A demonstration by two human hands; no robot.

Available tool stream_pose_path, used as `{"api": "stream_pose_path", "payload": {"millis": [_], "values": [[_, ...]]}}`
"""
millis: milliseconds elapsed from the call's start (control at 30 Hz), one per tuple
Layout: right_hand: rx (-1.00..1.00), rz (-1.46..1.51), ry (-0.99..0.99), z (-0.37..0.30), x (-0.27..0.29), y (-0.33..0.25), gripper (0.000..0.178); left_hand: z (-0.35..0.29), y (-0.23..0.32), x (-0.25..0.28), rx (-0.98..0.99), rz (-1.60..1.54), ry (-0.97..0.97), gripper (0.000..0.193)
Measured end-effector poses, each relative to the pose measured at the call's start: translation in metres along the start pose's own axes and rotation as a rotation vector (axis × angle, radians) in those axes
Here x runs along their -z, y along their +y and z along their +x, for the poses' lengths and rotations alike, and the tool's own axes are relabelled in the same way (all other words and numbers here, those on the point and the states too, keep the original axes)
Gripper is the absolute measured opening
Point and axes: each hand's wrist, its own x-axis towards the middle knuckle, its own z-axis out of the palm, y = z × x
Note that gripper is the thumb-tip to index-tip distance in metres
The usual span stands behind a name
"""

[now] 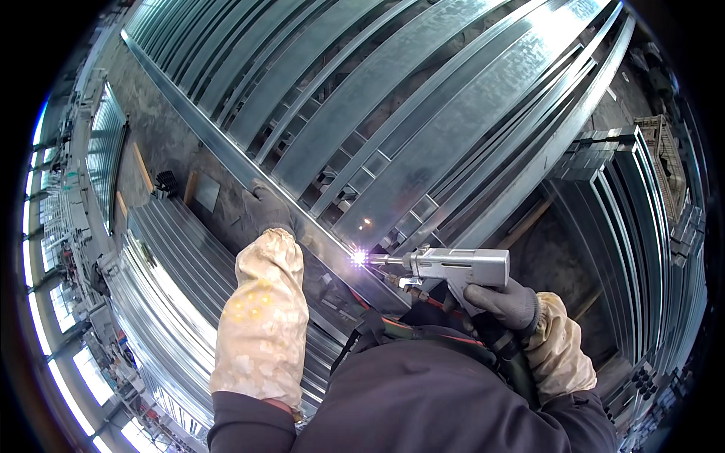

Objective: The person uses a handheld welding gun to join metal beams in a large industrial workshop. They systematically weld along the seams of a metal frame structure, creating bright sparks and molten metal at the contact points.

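Observation:
My right hand (504, 302), in a grey glove with a pale sleeve guard, grips a silver pistol-shaped welding gun (461, 266). Its nozzle points left and a bright violet spark (358, 257) burns at the tip, on the edge of a long galvanised steel rail (226, 155). My left hand (266, 208), also in a grey glove, presses flat on that same rail, up and to the left of the spark. Cables (408, 328) run from the gun down toward my body.
Long galvanised steel channels (423, 113) form a frame that fills the upper middle. More stacked steel profiles (174, 279) lie at the lower left and others (642, 249) at the right. A pallet-like crate (664, 162) stands at the far right. Windows (38, 249) line the left rim.

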Motion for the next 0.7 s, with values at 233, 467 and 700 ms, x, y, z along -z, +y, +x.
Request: {"api": "stream_pose_path", "payload": {"millis": [233, 467, 700], "values": [[-0.021, -0.012, 0.013, 0.000, 0.000, 0.002, 0.044, -0.003, 0.010, 0.000, 0.032, 0.071, 0.012, 0.064], [0.031, -0.066, 0.044, 0.002, -0.003, 0.005, 0.038, 0.001, 0.005, 0.002, 0.039, 0.096, 0.005, 0.065], [0.033, -0.039, 0.045, 0.006, -0.002, 0.004, 0.035, 0.006, -0.001, -0.006, 0.044, -0.014, -0.028, 0.064]]}}
